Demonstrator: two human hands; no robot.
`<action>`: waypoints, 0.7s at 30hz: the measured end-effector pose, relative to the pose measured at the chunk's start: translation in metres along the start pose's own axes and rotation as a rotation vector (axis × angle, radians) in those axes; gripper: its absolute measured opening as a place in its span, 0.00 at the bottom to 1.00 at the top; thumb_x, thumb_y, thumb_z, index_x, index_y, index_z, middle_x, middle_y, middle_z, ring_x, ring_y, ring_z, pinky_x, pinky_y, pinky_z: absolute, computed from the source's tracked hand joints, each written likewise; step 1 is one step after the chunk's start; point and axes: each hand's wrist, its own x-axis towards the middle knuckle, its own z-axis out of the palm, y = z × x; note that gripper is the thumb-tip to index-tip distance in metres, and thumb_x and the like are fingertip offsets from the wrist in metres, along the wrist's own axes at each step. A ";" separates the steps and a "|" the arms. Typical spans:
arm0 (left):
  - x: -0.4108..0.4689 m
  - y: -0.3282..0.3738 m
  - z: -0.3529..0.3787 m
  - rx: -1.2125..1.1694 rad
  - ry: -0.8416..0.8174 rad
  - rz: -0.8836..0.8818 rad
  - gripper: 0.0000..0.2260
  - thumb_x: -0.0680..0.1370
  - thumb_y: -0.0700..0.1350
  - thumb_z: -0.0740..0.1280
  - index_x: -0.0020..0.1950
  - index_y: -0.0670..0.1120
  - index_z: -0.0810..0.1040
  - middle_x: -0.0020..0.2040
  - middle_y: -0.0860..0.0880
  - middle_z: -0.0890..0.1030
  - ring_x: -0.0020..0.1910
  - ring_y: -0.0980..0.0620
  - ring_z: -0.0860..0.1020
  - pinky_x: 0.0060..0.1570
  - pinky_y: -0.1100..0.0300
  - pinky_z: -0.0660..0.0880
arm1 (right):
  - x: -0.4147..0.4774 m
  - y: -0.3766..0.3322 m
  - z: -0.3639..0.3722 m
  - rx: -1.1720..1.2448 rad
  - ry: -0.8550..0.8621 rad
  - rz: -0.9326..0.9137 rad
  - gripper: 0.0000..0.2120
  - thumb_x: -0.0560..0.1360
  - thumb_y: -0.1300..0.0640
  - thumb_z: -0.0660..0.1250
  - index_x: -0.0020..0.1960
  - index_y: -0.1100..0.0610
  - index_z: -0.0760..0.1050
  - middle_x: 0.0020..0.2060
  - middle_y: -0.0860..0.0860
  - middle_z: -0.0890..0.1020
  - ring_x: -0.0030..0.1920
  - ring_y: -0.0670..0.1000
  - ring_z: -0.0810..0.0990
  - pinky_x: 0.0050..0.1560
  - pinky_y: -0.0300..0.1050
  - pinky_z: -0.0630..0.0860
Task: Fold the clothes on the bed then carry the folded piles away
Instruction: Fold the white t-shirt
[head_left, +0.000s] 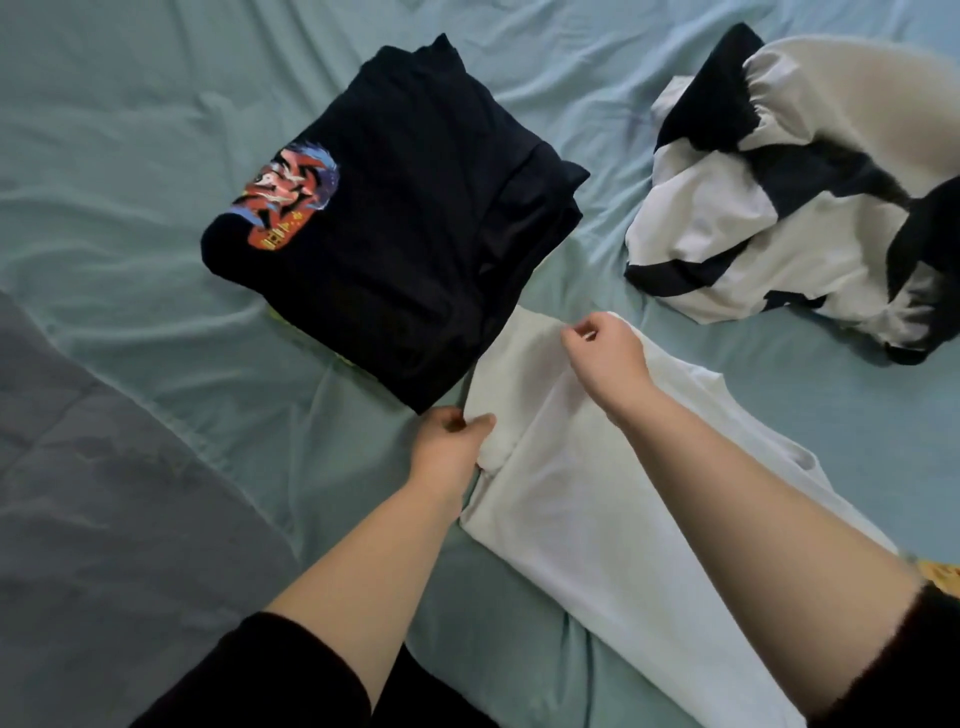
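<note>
- Head view looks down on a bed (130, 119) under a wrinkled pale teal sheet, with a grey blanket (93, 493) at the left edge.
- One white garment (566, 499) lies near the front; the left hand (449, 447) pinches its left edge, and the right hand (605, 353) pinches its far edge.
- Just beyond, touching it, sits one folded black pile (410, 249) with a printed shirt on top.
- One unfolded black-and-white heap (800, 208) lies apart at the right.
</note>
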 end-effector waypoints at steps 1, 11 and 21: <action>0.000 0.000 0.000 -0.004 -0.006 0.004 0.10 0.74 0.41 0.71 0.52 0.38 0.78 0.50 0.40 0.83 0.50 0.42 0.82 0.53 0.48 0.79 | -0.005 0.004 0.002 0.116 -0.091 0.118 0.08 0.77 0.55 0.60 0.43 0.57 0.75 0.32 0.49 0.76 0.33 0.52 0.74 0.32 0.39 0.70; -0.024 -0.005 0.024 0.653 -0.312 0.490 0.11 0.71 0.45 0.69 0.40 0.57 0.68 0.37 0.56 0.72 0.33 0.58 0.71 0.33 0.64 0.68 | -0.022 0.027 0.008 0.468 -0.375 0.319 0.35 0.66 0.24 0.59 0.49 0.55 0.76 0.39 0.50 0.80 0.40 0.51 0.77 0.39 0.42 0.71; -0.027 -0.027 0.035 1.423 -0.436 0.643 0.29 0.75 0.50 0.67 0.73 0.51 0.59 0.64 0.47 0.66 0.56 0.45 0.72 0.50 0.50 0.76 | -0.039 0.042 0.024 -0.161 0.073 -0.196 0.28 0.75 0.60 0.61 0.74 0.52 0.60 0.64 0.54 0.69 0.57 0.56 0.74 0.49 0.49 0.74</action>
